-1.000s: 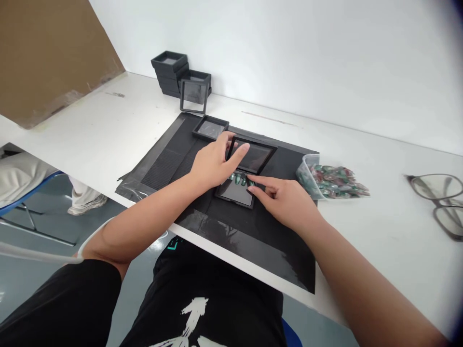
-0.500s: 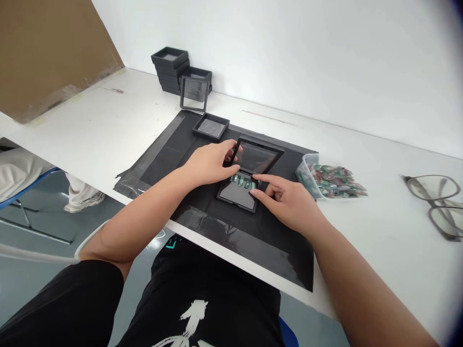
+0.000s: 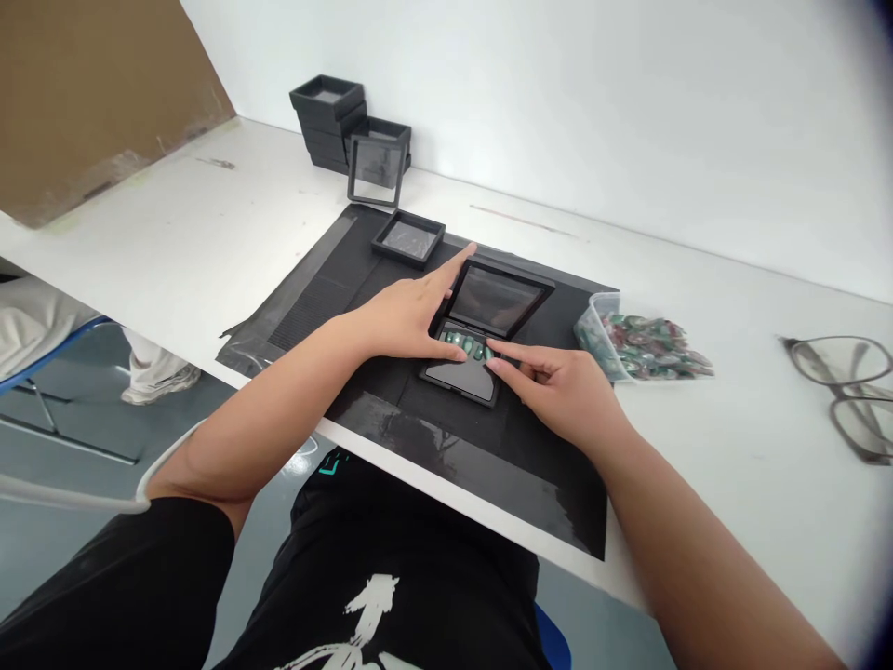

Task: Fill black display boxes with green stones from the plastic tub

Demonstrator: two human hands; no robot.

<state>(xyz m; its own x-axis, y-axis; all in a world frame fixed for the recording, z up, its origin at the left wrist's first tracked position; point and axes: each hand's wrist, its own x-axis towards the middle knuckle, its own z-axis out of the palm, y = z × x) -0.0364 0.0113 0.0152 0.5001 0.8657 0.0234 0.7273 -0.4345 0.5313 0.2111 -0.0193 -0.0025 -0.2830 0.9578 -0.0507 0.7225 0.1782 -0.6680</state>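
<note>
A black hinged case (image 3: 464,381) lies on the dark mat with its clear-windowed lid (image 3: 499,296) tilted up. Across its inner tray runs a row of shiny green press-on nails (image 3: 457,341). My left hand (image 3: 405,316) is spread at the case's left side, the index finger stretched up beside the lid. Its thumb reaches over the tray, the tip close to the nails. My right hand (image 3: 558,386) comes from the right, with thumb and index fingertip closed around the rightmost nail (image 3: 487,353); the other fingers are curled under.
A clear plastic tub (image 3: 596,335) tips wrapped green and reddish pieces (image 3: 656,349) onto the white table. Behind stand stacked black frames (image 3: 326,126), a leaning frame (image 3: 375,172) and a flat one (image 3: 410,239). Glasses (image 3: 841,361) lie far right. A person's leg (image 3: 150,358) shows at left.
My left index finger has stretched out along the lid, and the thumb has moved slightly right and down over the tray. The lid leans a little further right. My right hand stays at the rightmost nail.
</note>
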